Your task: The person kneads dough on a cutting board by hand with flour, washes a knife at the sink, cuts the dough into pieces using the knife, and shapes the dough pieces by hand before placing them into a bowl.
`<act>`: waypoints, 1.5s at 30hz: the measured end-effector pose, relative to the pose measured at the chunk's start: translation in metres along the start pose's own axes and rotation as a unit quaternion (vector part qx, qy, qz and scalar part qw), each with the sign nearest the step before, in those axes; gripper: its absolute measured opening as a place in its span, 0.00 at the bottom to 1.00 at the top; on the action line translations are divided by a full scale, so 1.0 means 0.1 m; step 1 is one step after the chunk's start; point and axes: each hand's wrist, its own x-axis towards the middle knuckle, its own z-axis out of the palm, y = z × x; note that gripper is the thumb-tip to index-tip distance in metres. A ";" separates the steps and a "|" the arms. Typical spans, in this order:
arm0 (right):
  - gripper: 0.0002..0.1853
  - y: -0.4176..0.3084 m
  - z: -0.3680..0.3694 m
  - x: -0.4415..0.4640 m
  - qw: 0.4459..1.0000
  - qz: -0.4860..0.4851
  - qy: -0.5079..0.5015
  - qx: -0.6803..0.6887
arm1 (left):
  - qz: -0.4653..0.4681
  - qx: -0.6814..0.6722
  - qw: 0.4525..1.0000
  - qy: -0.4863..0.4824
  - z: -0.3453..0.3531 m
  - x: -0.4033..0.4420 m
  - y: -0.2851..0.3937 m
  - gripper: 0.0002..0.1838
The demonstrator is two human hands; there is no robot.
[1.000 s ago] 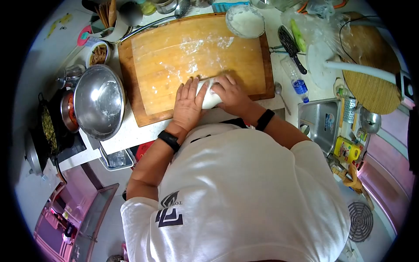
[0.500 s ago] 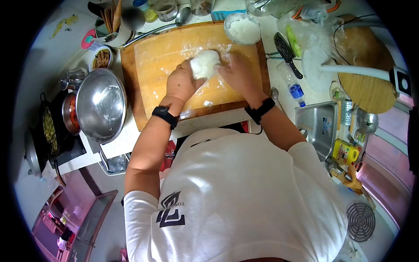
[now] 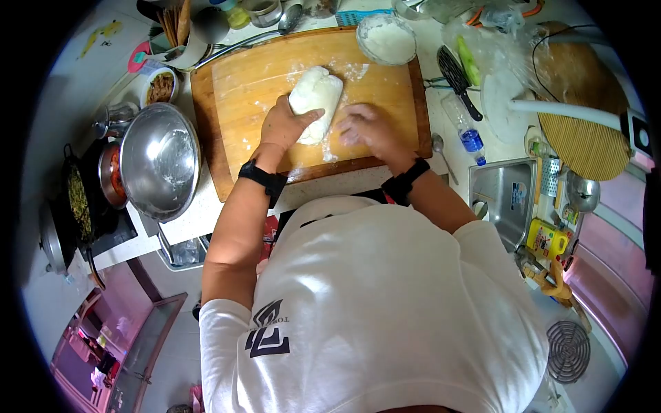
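A smooth white lump of dough, now an elongated roll, lies slightly tilted on the floured wooden board. My left hand grips its lower left side, thumb laid across the near end and fingers along the flank. Just to the right of the dough, my right hand hovers over the board with loosely spread, floury fingers, slightly blurred and holding nothing. A bowl of white flour rests on the board's far right corner.
A large steel bowl stands left of the board, with a wok beyond it. On the right are a black knife, a bottle with a blue label, a spoon and the sink. A ladle lies behind.
The dough has turned from a rounded lump into a longer roll lying lengthwise. My right hand has come away from it toward the near right; my left hand stays on it.
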 end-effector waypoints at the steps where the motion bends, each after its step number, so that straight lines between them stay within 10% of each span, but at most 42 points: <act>1: 0.13 0.00 -0.08 0.05 0.998 -0.045 0.037 -0.003 | -0.011 -0.004 1.000 0.003 0.00 0.00 -0.01 0.48; 4: 0.12 -0.17 -0.17 0.07 0.991 -0.081 0.054 -0.090 | 0.009 -0.028 1.000 0.006 0.03 0.02 -0.04 0.47; 6: 0.11 -0.31 -0.08 -0.02 0.912 -0.031 -0.081 -0.401 | 0.006 -0.023 1.000 0.017 0.07 -0.02 -0.02 0.47; 10: 0.10 -0.08 0.14 -0.07 0.958 0.131 -0.159 -0.201 | -0.018 -0.021 0.999 0.027 0.09 -0.01 -0.03 0.46; 14: 0.11 0.04 0.04 0.13 0.976 -0.046 0.029 -0.210 | -0.008 -0.026 0.999 0.020 0.08 -0.02 -0.03 0.44; 16: 0.15 -0.34 0.04 0.08 0.895 -0.201 0.222 -0.330 | -0.025 -0.044 0.998 0.031 0.12 -0.07 0.00 0.42; 23: 0.28 -0.66 0.47 0.41 0.683 -0.424 0.168 -0.571 | -0.096 -0.037 0.995 -0.009 0.13 -0.36 0.18 0.44; 28: 0.24 -0.67 0.57 0.56 0.681 -0.400 0.116 -0.602 | 0.031 0.069 0.995 0.065 0.06 -0.20 0.03 0.40; 38: 0.17 -0.93 0.56 0.92 0.697 -0.322 0.082 -0.635 | -0.024 0.136 0.987 0.087 0.03 0.19 0.04 0.38; 45: 0.17 -0.81 0.46 0.09 0.765 -0.428 0.003 -0.480 | 0.014 -0.033 0.996 -0.077 -0.38 -0.13 0.22 0.55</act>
